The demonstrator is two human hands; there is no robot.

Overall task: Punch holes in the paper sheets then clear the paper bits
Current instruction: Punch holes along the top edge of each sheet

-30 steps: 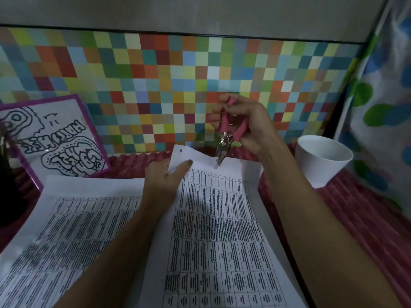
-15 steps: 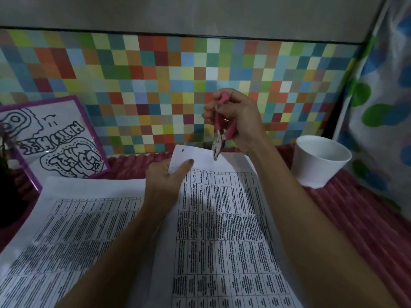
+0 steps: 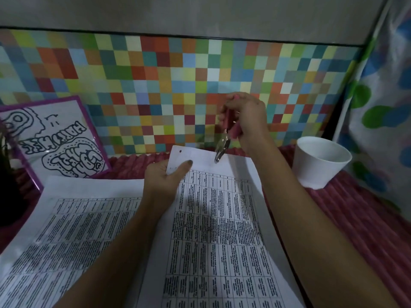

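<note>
A printed paper sheet (image 3: pixel 222 218) with a dense table lies in front of me, its far edge lifted. My left hand (image 3: pixel 163 176) pinches that sheet near its top left corner, thumb on top. One punched hole (image 3: pixel 180 151) shows near that corner. My right hand (image 3: pixel 244 118) grips the pink handles of a metal single-hole punch (image 3: pixel 222 145). The punch's jaw sits over the sheet's top edge at about its middle. A second printed sheet (image 3: pixel 66 230) lies flat to the left.
A white cup (image 3: pixel 320 165) stands on the pink ribbed cloth (image 3: pixel 355 218) at the right. A purple-framed drawing (image 3: pixel 55 141) leans against the coloured checkered wall at the left. A dark object (image 3: pixel 6 192) sits at the far left edge.
My right hand has lifted slightly and shifted the punch a little left along the sheet's top edge. My left hand keeps its hold on the sheet's corner.
</note>
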